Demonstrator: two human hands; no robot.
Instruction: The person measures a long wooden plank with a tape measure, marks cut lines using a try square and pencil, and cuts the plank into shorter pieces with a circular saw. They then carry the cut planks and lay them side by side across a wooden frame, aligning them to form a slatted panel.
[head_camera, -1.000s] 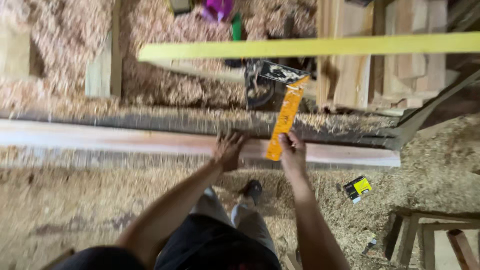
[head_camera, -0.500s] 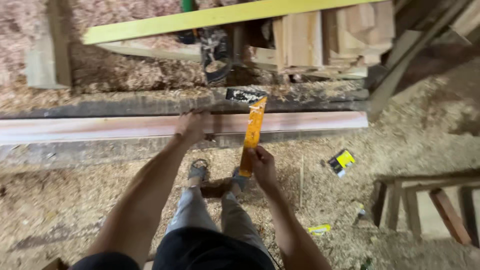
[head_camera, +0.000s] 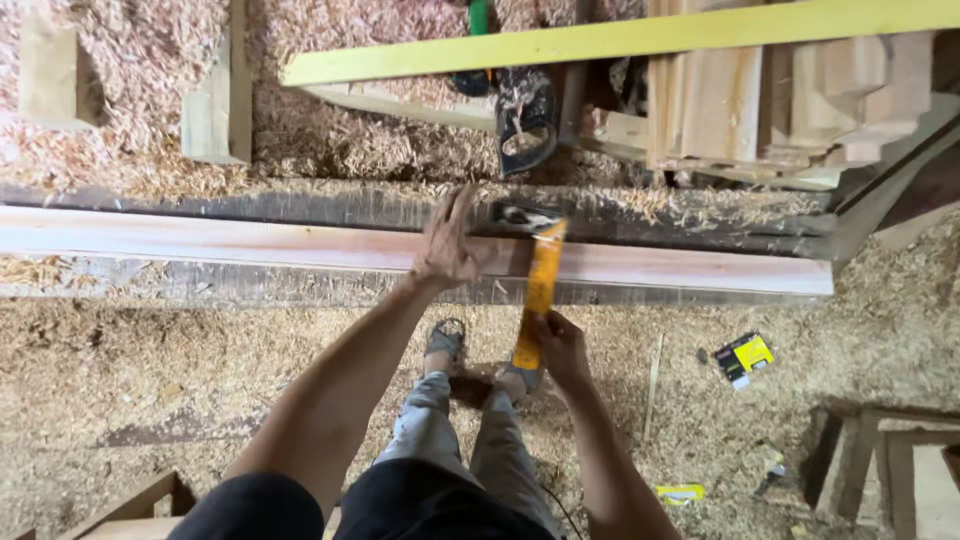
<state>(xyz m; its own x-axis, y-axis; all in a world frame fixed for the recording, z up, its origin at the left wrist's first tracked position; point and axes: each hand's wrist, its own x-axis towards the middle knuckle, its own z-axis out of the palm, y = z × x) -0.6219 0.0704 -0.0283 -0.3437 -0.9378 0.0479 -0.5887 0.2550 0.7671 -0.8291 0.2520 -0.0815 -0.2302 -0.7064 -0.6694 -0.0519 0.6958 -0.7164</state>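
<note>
Bare stretches of the long pale reddish wooden plank (head_camera: 250, 240) lie open leftward; beyond it, a black power planer (head_camera: 525, 125) and stacked timber offcuts (head_camera: 740, 100) crowd the bench.

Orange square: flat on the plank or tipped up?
Cannot tell. The orange square crosses the plank's near edge, right hand gripping its lower end.

You stand on a floor (head_camera: 150, 400) covered throughout in wood shavings. Far across the scene, a yellow bar (head_camera: 620, 40) runs at a slight tilt. Stacked timber (head_camera: 760, 90) sits far right; two loose blocks (head_camera: 215, 100) lie far left in shavings. A wooden stool (head_camera: 890, 460) stands near right. Light is even, soft.
</note>
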